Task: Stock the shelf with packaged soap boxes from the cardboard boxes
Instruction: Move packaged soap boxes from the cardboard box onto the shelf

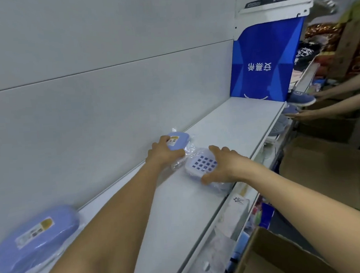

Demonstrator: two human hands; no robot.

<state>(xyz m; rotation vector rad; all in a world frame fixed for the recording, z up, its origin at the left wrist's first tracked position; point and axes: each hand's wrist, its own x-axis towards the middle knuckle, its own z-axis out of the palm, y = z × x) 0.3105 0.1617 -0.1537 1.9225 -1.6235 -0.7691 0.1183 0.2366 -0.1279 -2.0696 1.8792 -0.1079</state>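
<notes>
Nearest, low right: open cardboard box (273,259), brown flaps up, contents not visible. Low left on the white shelf (185,209): one lavender soap box (33,238), rounded oblong, hard plastic in a loose clear wrap, yellow label on the lid, long axis running along the back panel. Mid-shelf, both arms reach in. Right hand (223,165) lies over a second soap box (204,166), this one face up with a white grid of square holes; thumb at its near edge, fingers spread at the far side, so it looks cupped rather than tightly clamped. That box lies at the shelf's front, just beside the third. Left hand (165,152) curls round the near end of the third soap box (176,140), lid and label up, tight to the back panel, long axis pointing away down the shelf. Wrap crinkles between the two. Judgement: both are being squared into line. Beyond: blue carton (263,61) upright on the shelf; another person's forearms (338,94) holding blue shoes.
</notes>
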